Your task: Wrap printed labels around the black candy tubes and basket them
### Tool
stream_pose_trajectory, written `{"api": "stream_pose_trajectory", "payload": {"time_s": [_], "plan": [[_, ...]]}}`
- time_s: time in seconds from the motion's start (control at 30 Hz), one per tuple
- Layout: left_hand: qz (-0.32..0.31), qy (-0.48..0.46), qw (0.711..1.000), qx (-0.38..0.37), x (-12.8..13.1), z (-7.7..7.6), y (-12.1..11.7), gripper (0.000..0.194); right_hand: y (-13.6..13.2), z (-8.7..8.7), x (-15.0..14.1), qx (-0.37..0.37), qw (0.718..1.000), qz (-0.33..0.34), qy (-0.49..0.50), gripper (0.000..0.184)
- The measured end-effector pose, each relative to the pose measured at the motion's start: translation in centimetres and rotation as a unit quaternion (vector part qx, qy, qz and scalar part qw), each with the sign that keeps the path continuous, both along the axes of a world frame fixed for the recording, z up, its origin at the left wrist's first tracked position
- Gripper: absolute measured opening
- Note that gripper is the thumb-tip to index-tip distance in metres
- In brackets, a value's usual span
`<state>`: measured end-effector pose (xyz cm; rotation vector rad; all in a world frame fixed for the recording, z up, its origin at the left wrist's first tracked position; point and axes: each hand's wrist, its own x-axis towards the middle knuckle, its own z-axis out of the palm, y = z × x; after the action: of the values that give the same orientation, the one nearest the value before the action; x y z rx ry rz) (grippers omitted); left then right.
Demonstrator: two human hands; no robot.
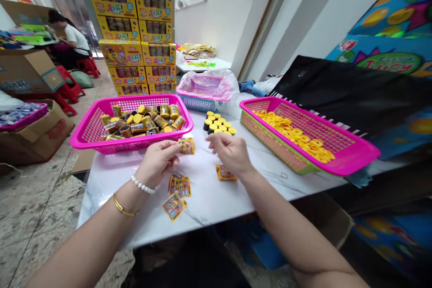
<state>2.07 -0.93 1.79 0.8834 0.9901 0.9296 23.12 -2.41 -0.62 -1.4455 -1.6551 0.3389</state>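
Note:
Pinched between the thumb and fingers of my left hand is a small printed yellow packet. My right hand hovers to its right with fingers curled together; whether anything is in them I cannot make out. Just below the right hand lies another group of printed packets. More packets are spread on the white marbled table below my left hand, with one packet nearest the front edge. Beyond my hands stands a cluster of small black tubs with yellow lids.
A pink basket of yellow-lidded tubs stands at left. At right, a pink-and-green basket holds yellow rings. A plastic-lined basket and blue tool sit behind. Stacked yellow boxes rise beyond; a person sits far left.

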Motion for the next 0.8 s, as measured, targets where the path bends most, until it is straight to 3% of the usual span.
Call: {"api": "stream_pose_trajectory", "payload": {"time_s": [0.03,0.1,0.17,0.23,0.43,0.53,0.63,0.7,0.8], "plan": [[-0.005,0.007,1.0,-0.001,0.0,0.0,-0.1,0.032,0.3,0.5,1.2,0.003,0.995,-0.069,-0.077,0.047],[-0.03,0.015,0.999,-0.001,0.0,0.0,-0.2,0.027,1.0,1.1,3.3,-0.039,0.957,-0.175,-0.23,0.037],[-0.062,0.011,0.998,-0.006,0.0,0.0,-0.2,0.024,1.7,0.8,4.6,-0.11,0.91,-0.212,-0.338,0.036],[-0.086,-0.001,0.996,-0.018,-0.1,-0.2,-0.2,0.023,2.2,-0.1,5.3,-0.141,0.884,-0.208,-0.394,0.035],[-0.107,-0.029,0.993,-0.046,-0.2,-0.1,-0.1,0.027,2.5,-2.7,5.6,-0.048,0.9,-0.208,-0.379,0.028],[-0.108,-0.041,0.992,-0.052,-0.2,-0.2,0.1,0.025,2.3,-2.4,5.5,0.002,0.94,-0.191,-0.282,0.024],[-0.082,-0.061,0.993,-0.061,-0.4,-0.3,0.5,0.013,1.7,-1.0,4.8,0.014,0.993,-0.113,-0.024,0.034],[-0.064,-0.077,0.992,-0.073,-0.5,-0.3,0.8,0.006,1.1,0.4,3.9,-0.039,0.983,-0.006,0.179,0.044],[-0.051,-0.107,0.988,-0.102,-0.5,0.0,0.9,0.007,-0.1,2.3,1.9,-0.125,0.919,0.135,0.348,0.042]]}}
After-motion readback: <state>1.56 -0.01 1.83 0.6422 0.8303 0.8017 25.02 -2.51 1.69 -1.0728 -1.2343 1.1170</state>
